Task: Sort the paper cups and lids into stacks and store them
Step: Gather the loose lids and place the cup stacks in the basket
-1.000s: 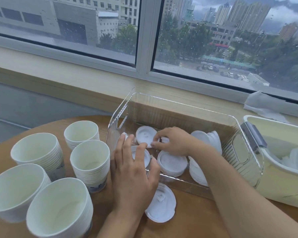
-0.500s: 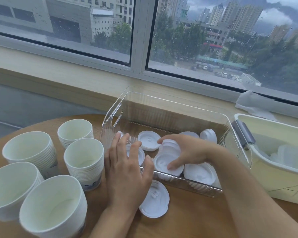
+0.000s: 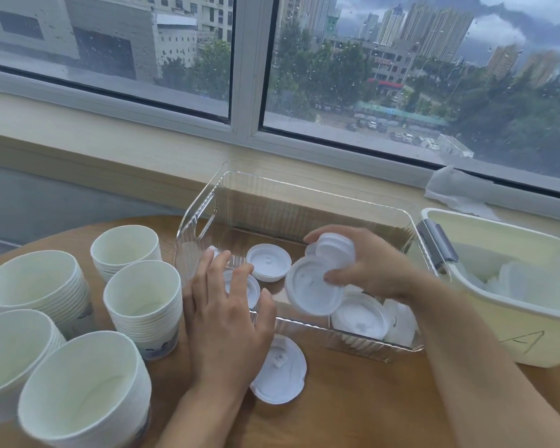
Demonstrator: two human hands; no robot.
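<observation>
Left of my view, five stacks of paper cups (image 3: 143, 305) stand on the wooden table (image 3: 353, 415). My left hand (image 3: 227, 321) lies flat, fingers spread, on the clear bin (image 3: 304, 195) rim, holding nothing; one loose lid (image 3: 278, 373) lies beneath it. My right hand (image 3: 366, 263) grips a stack of lids (image 3: 314, 286), tilted, inside the bin. The cream tub (image 3: 514, 334) bears a pen mark I can't read.

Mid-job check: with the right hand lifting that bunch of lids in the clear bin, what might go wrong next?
1. The lid stack hangs tilted in the right hand; lids may slip and scatter in the clear bin.
2. A loose lid lies outside the bin, partly under the left hand; it may get missed.
</observation>
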